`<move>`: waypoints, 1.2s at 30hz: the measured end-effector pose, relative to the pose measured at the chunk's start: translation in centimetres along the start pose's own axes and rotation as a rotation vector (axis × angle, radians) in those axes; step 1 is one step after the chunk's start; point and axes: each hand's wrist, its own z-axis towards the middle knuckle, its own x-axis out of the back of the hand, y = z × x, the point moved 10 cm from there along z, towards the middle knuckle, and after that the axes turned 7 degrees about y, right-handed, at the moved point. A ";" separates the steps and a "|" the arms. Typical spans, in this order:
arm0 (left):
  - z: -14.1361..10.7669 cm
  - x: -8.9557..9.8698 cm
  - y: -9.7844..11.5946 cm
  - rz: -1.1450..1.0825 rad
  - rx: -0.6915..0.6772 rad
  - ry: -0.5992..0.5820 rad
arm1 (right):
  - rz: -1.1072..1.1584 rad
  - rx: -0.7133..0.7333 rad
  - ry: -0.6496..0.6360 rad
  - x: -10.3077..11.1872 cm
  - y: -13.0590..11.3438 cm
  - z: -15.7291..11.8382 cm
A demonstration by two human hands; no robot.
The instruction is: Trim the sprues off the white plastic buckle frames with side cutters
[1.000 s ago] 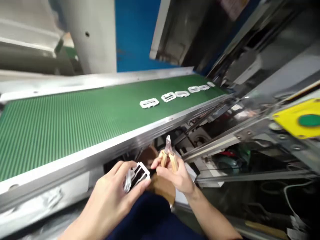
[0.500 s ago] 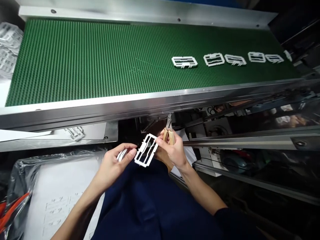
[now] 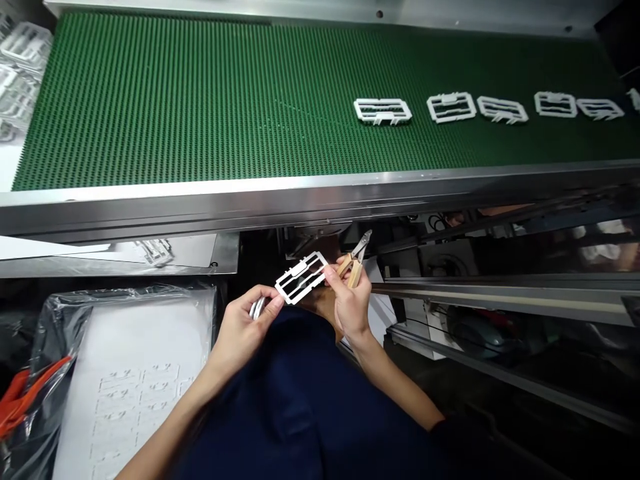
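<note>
frame (image 3: 299,269) held up between left hand (image 3: 245,330) and right hand (image 3: 355,307), near side of green belt (image 3: 200,100).
plastic-lined bin (image 3: 135,291) at lower left: white sheet (image 3: 145,333) inside, faint marks on it; orange-red object (image 3: 30,393) at its left edge, too cut off to identify. frame's long axis slants, lower left to upper right, tab on the upper long side. left hand pinches the lower end, thumb against fingers, more white pieces (image 3: 257,308) tucked in the curled fingers. right hand grips nippers (image 3: 355,275), tips up and to the right, thumb at the frame's upper end. forearms come in from both lower corners, converging. more white frames (image 3: 451,98) lie in a row on the belt, toward the right.
</note>
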 end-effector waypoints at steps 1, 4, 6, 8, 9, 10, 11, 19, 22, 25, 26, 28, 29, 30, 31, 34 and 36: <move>0.0 0.1 0.1 0.022 -0.020 0.019 | -0.006 0.004 0.007 0.1 0.0 -0.1; -0.1 0.7 0.9 0.108 -0.123 0.104 | -0.026 0.002 0.013 0.2 0.2 -0.3; -0.3 1.2 1.8 0.137 -0.222 0.172 | -0.024 -0.023 -0.004 0.1 0.5 -0.4; -0.5 1.8 2.9 0.154 -0.334 0.238 | -0.017 -0.047 -0.031 -0.2 0.7 -0.6; -0.7 2.1 3.4 0.167 -0.391 0.269 | -0.018 -0.053 -0.045 -0.3 0.7 -0.7; -0.8 2.3 3.9 0.183 -0.447 0.294 | -0.023 -0.053 -0.058 -0.4 0.7 -0.8; -0.9 2.5 4.4 0.199 -0.497 0.309 | -0.031 -0.051 -0.070 -0.5 0.6 -0.9; -0.2 3.1 3.8 0.170 -0.519 0.194 | -0.011 -0.053 -0.223 -1.6 -0.4 -2.1; -0.2 3.1 3.6 0.146 -0.510 0.150 | -0.039 -0.046 -0.262 -1.6 -0.8 -2.1; -0.7 3.2 4.5 0.160 -0.582 0.112 | -0.077 -0.055 -0.303 -1.6 -0.5 -1.8; -1.0 3.3 5.1 0.177 -0.625 0.104 | -0.083 -0.071 -0.320 -1.7 -0.2 -1.8; -1.5 3.5 6.2 0.216 -0.714 0.077 | -0.091 -0.127 -0.370 -2.1 0.8 -2.1; -1.7 3.6 6.7 0.232 -0.748 0.046 | -0.097 -0.155 -0.399 -2.4 1.5 -2.5; -1.8 3.6 7.1 0.244 -0.768 0.002 | -0.112 -0.181 -0.431 -2.7 2.1 -3.0; -1.8 3.5 7.3 0.258 -0.772 -0.058 | -0.137 -0.202 -0.469 -3.1 2.8 -3.7; -1.8 2.9 6.9 0.318 -0.712 -0.270 | -0.295 -0.227 -0.627 -4.2 4.7 -6.3; -2.1 2.3 6.0 0.352 -0.640 -0.407 | -0.476 -0.176 -0.757 -4.6 5.5 -8.1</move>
